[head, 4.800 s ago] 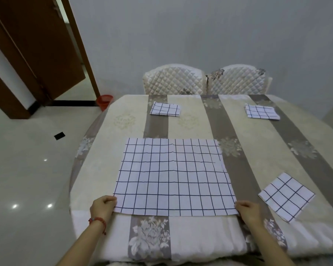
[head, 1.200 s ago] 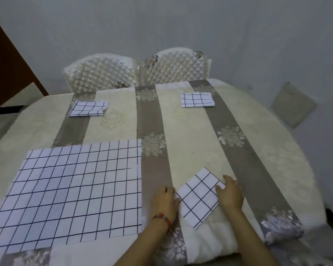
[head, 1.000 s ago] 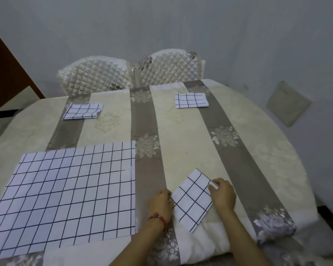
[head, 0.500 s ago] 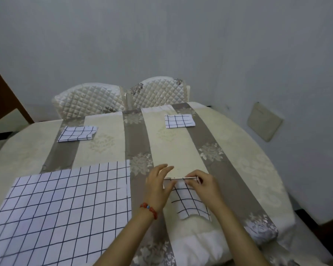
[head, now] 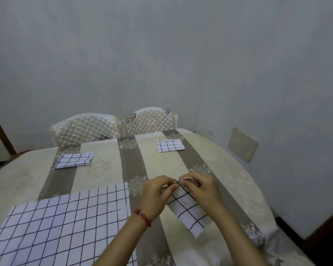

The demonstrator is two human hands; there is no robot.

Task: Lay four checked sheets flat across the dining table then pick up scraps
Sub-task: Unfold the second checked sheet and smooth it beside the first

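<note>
Nearest, L of the hands, the unfolded checked sheet (head: 65, 225) lies flat on the table (head: 229, 169), its near edge running out of view. Just R of it the left hand (head: 156, 196), red bracelet (head: 142, 217) on the wrist, and the right hand (head: 202, 189) meet at the top edge of a folded checked sheet (head: 186, 210). Both grips are pinching that edge, thumbs and fingertips pressed together on the layers, rest of the sheet hanging down toward the table's near rim. Vs 0.5 s ago: the hands sit closer together at one corner and the sheet hangs more slanted; 1.2 s ago it lay flat on the table w/ both hands at its sides. Farther back, well beyond the hands, two more folded sheets lie flat on the table: one far L (head: 74, 160), one far R (head: 170, 145). Behind the table's far rim, two quilted chairs (head: 85, 127) side by side against a grey wall (head: 161, 54).
</note>
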